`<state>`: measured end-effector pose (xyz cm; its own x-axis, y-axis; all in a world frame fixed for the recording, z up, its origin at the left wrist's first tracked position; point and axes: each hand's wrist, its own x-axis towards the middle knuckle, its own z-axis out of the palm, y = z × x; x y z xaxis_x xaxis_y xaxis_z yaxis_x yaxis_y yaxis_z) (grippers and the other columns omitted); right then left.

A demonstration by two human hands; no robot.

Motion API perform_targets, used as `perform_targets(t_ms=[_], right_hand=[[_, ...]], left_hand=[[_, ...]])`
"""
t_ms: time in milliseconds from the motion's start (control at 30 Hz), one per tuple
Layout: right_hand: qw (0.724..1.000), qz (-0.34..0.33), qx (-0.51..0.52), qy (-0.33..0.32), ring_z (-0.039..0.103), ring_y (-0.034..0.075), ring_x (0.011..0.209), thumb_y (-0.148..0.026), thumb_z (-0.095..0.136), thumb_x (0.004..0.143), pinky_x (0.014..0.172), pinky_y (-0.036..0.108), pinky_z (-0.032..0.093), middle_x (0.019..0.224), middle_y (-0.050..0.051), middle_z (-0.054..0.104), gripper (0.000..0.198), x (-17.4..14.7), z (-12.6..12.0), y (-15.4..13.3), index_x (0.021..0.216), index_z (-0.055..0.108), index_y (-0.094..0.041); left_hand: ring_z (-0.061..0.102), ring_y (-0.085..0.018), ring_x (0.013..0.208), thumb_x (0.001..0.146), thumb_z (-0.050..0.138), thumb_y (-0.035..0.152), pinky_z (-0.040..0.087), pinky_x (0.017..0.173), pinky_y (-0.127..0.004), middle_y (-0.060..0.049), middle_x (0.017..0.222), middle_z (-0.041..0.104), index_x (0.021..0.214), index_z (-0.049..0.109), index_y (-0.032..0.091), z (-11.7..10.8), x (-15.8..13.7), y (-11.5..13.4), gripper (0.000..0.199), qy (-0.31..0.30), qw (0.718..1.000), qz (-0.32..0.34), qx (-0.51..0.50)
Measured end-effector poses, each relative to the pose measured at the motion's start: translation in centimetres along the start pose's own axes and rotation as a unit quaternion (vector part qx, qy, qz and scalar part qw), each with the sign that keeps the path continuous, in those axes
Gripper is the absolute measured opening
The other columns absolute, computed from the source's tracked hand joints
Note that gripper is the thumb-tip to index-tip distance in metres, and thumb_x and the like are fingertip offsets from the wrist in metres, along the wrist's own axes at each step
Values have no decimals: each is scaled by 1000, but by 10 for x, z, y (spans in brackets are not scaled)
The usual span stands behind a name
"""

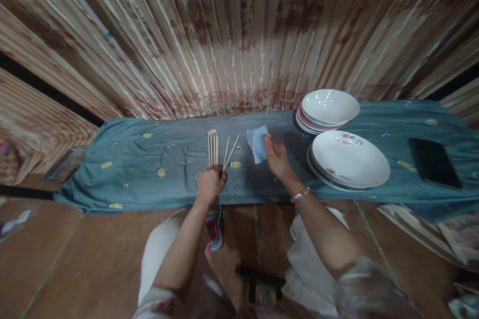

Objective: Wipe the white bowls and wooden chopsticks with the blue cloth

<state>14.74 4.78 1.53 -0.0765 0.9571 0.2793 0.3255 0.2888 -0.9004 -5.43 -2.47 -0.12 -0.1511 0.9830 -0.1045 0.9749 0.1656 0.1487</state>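
Observation:
Several wooden chopsticks [213, 149] fan out over the cloth-covered table, and my left hand [211, 183] is closed around their near ends. Two of them splay to the right of the rest. A small light-blue cloth [256, 144] hangs from my right hand [276, 156], pinched between thumb and fingers above the middle of the table. The cloth and the chopsticks are apart. To the right of my right hand stands a stack of white plates with a flowered one [352, 159] on top.
Behind the flowered plates is a stack of white bowls [330, 107]. A dark flat tablet-like object [435, 162] lies at the right. The green patterned tablecloth [142, 169] covers a narrow table, with a striped curtain [224, 50] behind it.

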Motion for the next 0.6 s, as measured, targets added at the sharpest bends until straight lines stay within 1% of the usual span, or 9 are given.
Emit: perform_targets(t_ms=[100,167,233,267,333,400,467,533,600], right_hand=[[1000,8,3,-5,42,13,52,-61,28,91,54,28,28,52,-2,43,54,0,1,1,56,40,-22],[1000,16,10,-6,41,13,52,-64,28,89,54,28,28,51,-2,42,54,0,1,1,55,39,-22],[999,30,28,-5,39,13,51,-68,29,86,54,29,28,50,-2,40,56,0,3,3,55,38,-23],[998,42,42,-5,38,13,51,-70,30,84,54,29,28,50,-3,39,57,0,4,4,54,38,-23],[994,76,80,-7,37,13,52,-75,33,80,54,29,29,50,-3,39,59,-1,9,8,54,39,-23],[984,124,130,-17,37,13,52,-77,37,76,54,28,31,50,-3,41,59,-2,16,14,54,42,-22],[964,176,198,-31,40,13,54,-78,43,72,55,28,33,52,-3,44,58,-4,26,19,56,46,-22],[935,214,280,-39,44,14,57,-76,45,72,56,28,37,57,-2,50,56,-7,36,22,64,53,-21],[919,230,318,-42,48,15,60,-74,45,73,58,29,40,60,0,54,54,-8,42,22,71,57,-21]], left_hand=[[65,-20,84,87,45,27,43,71,-27,-9,96,70,92,68,18,-1,2,-3,25,12,1000,3,-25],[65,-19,83,86,46,25,43,71,-27,-9,95,69,90,68,18,0,4,-6,24,37,997,9,-67],[63,-18,77,83,49,22,43,70,-26,-8,88,69,85,68,17,3,6,-7,20,71,986,18,-151],[62,-16,71,81,51,21,43,67,-25,-7,82,68,81,68,17,4,7,-6,18,86,973,18,-213],[57,-13,58,77,55,23,41,58,-23,-2,68,63,77,67,16,7,9,0,14,99,926,3,-365],[49,-10,47,75,59,30,37,48,-21,2,57,57,78,66,16,8,11,9,16,88,856,-19,-509],[45,-8,42,72,63,37,33,43,-20,4,51,54,81,66,16,6,12,19,24,82,800,-27,-593],[43,-7,41,69,66,41,32,41,-19,4,50,54,82,66,15,1,13,28,29,82,767,-24,-636],[42,-7,41,68,67,42,31,41,-19,4,51,54,82,65,15,-3,14,35,30,80,749,-10,-658]])
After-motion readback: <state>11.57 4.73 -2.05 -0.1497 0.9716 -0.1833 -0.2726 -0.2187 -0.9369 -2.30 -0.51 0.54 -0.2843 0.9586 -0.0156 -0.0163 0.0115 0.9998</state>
